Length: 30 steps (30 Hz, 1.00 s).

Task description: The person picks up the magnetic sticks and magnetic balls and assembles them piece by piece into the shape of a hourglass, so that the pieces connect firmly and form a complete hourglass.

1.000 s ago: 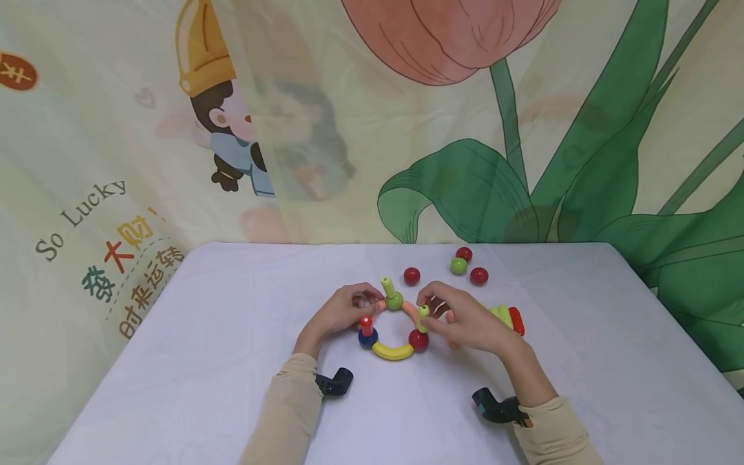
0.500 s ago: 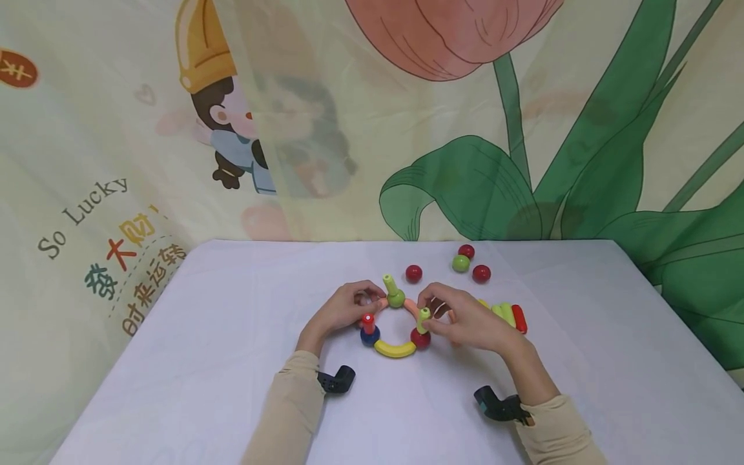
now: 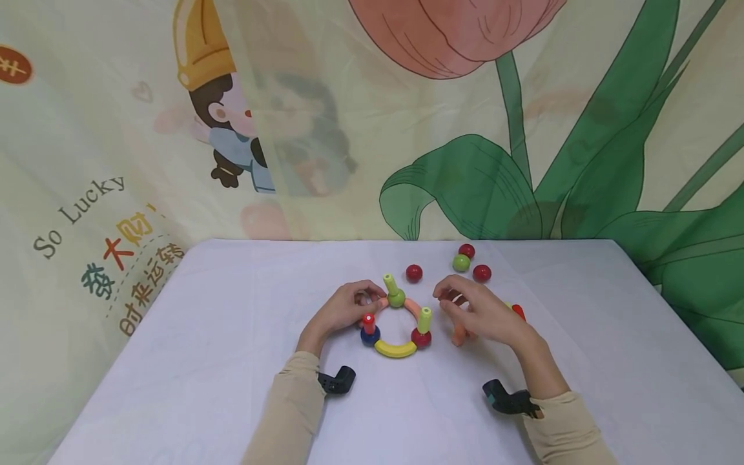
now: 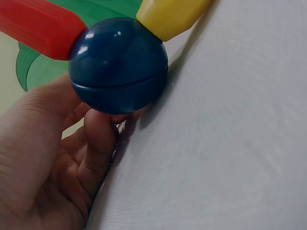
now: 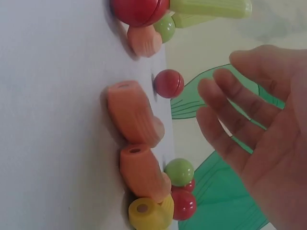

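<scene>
A ring of toy building pieces lies on the table: a blue ball (image 3: 369, 335), a yellow curved rod (image 3: 396, 349), a red ball (image 3: 421, 338) and a green ball (image 3: 396, 298), joined with orange curved rods (image 3: 413, 308). A short red rod (image 3: 369, 320) stands up from the blue ball; light green rods (image 3: 425, 318) rise from the red and green balls. My left hand (image 3: 345, 307) pinches the ring's left orange rod, its fingertips partly hidden behind the blue ball in the left wrist view. Just right of the ring, my right hand (image 3: 482, 313) hovers with loosely bent, empty fingers.
Under and beside the right hand lie loose orange curved rods (image 5: 132, 115), a yellow rod (image 5: 148, 213) and a red rod (image 3: 518, 312). Farther back sit loose red balls (image 3: 482, 273) and a green ball (image 3: 462, 262). A printed curtain hangs behind the table.
My right hand has let go of the light green rod on the red ball and moved off to the right. The rod stays upright. My left hand keeps its place.
</scene>
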### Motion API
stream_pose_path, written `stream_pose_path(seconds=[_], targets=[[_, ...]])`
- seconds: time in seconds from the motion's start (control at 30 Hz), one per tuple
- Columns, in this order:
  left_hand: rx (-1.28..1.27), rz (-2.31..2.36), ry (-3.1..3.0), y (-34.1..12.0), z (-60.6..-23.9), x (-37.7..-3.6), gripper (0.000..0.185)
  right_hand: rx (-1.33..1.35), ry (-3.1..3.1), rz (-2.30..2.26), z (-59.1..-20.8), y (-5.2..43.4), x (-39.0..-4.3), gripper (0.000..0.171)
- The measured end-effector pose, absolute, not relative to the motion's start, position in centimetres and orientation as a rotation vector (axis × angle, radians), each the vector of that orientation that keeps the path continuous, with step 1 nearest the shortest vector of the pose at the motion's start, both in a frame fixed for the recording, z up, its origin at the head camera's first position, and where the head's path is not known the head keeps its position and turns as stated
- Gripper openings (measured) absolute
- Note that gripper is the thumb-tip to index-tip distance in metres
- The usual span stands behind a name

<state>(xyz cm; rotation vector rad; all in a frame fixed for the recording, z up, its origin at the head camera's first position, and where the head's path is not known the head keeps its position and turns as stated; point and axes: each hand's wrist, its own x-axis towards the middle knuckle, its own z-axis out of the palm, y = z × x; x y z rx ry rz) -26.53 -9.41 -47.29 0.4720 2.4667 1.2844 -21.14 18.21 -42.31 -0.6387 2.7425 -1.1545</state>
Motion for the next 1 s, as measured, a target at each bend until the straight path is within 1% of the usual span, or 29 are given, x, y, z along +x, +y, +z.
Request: stream_pose_path(seconds=[0.5, 1.0], targets=[[0.468, 1.3, 2.437, -9.4, -47.4, -26.5, 0.021, -0.477, 2.853, -1.111, -43.5, 18.5, -22.3, 0.023], [0.473, 1.3, 2.434, -9.5, -47.2, -26.4, 0.021, -0.398, 2.932, -1.029, -44.9, 16.4, -24.1, 0.023]])
